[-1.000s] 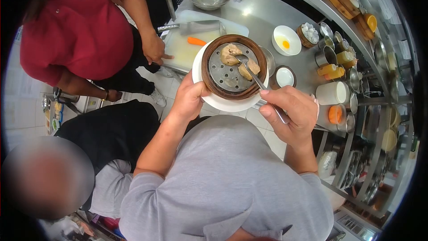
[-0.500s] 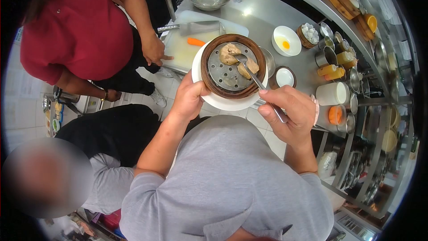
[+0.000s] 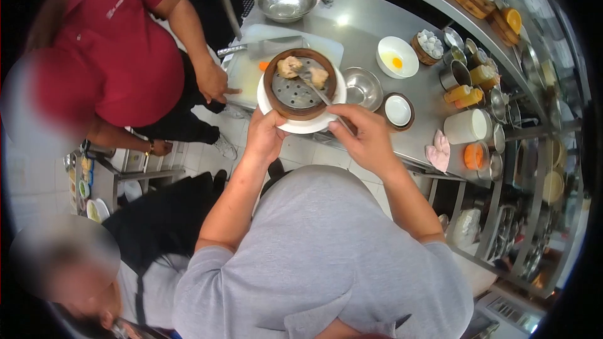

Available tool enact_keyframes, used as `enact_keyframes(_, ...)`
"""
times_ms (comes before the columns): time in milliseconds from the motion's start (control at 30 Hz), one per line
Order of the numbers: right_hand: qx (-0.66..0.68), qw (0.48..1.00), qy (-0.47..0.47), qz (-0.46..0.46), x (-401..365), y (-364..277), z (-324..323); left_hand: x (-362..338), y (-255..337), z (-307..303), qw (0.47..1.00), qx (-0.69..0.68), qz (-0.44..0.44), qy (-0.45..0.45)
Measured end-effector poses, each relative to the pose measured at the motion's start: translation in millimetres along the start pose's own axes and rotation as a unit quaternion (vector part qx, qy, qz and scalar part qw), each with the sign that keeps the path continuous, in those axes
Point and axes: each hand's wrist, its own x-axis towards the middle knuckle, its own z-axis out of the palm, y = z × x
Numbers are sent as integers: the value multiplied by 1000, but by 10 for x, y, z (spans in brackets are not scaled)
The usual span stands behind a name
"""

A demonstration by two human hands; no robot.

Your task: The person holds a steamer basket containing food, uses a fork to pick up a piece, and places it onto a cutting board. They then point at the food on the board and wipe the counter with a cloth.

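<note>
My left hand [image 3: 266, 138] grips the rim of a white plate [image 3: 312, 127] that carries a round wooden steamer [image 3: 271, 102]. Two pale dumplings lie on the steamer's perforated metal base, one dumpling [image 3: 289, 67] at the upper left and the other dumpling [image 3: 318, 76] on the right. Between my right thumb and fingers is the handle of a metal spoon [image 3: 324, 97], its tip at the dumplings. My right hand [image 3: 364, 133] is just beyond the plate's lower right edge. The steamer is held up in front of the steel counter.
Behind the plate are a cutting board [image 3: 251, 75], a cleaver [image 3: 270, 46] and a carrot piece [image 3: 264, 66]. Metal bowls, a white bowl with a yolk [image 3: 397, 58], bottles and a pink cloth [image 3: 438, 150] rest on the counter [image 3: 352, 0]. Two people stand at left, one pointing at the board.
The plate and steamer have moved left with both my hands. My right hand has come away from the pink cloth's side, which now shows fully. The person at lower left has shifted.
</note>
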Motion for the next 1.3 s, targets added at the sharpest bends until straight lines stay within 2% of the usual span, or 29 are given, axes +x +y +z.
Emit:
enact_keyframes(67, 22, 999, -36, 33, -5, 120, 111, 93, -85, -100, 1000, 13, -6, -23)
enact_keyframes(100, 28, 996, -72, 34, -3, 203, 116, 117, -118, -101, 1000, 8, 9, -5)
enact_keyframes(133, 28, 997, -57, 35, -25, 264, 170, 103, -73, -2, 1000, 4, 23, 13)
enact_keyframes(200, 137, 986, -72, 57, -50, 337, 260, 87, -76, 84, 999, 5, 23, 29)
enact_keyframes(233, 121, 985, -110, 60, -39, 351, 221, 129, -119, -13, 1000, 3, 15, 26)
enact_keyframes(333, 147, 976, -136, 87, -58, 401, 213, 170, -241, -127, 1000, 6, 11, 28)
enact_keyframes(400, 136, 978, -127, 92, -105, 518, 229, 191, -324, -173, 998, -15, 24, 58)
enact_keyframes(567, 132, 979, -110, 107, -287, 876, 168, 326, -449, -500, 999, -10, 22, 47)
enact_keyframes(767, 74, 975, -116, 176, -765, 1417, 54, 628, -405, -994, 999, 11, 2, 41)
enact_keyframes(867, 61, 973, -93, 201, -1077, 1705, -6, 866, -419, -1217, 998, 4, 7, 70)
enact_keyframes(933, 7, 960, -88, 266, -1269, 1837, -72, 981, -360, -1271, 998, 6, 13, 61)
enact_keyframes(1067, 10, 943, -48, 330, -1692, 2261, -135, 1142, -264, -1307, 996, 12, 16, 90)
enact_keyframes(1133, 25, 931, 36, 362, -1893, 2551, -163, 1210, -196, -1350, 994, 51, 4, 94)
enact_keyframes(1167, 25, 933, 30, 359, -1953, 2627, -189, 1266, -187, -1444, 994, 65, -4, 91)
enact_keyframes(1233, 83, 892, 148, 418, -2031, 2781, -216, 1305, -162, -1508, 994, 60, -3, 93)
enact_keyframes(1300, 96, 883, 158, 432, -2068, 2912, -274, 1340, -154, -1548, 994, 62, -3, 92)
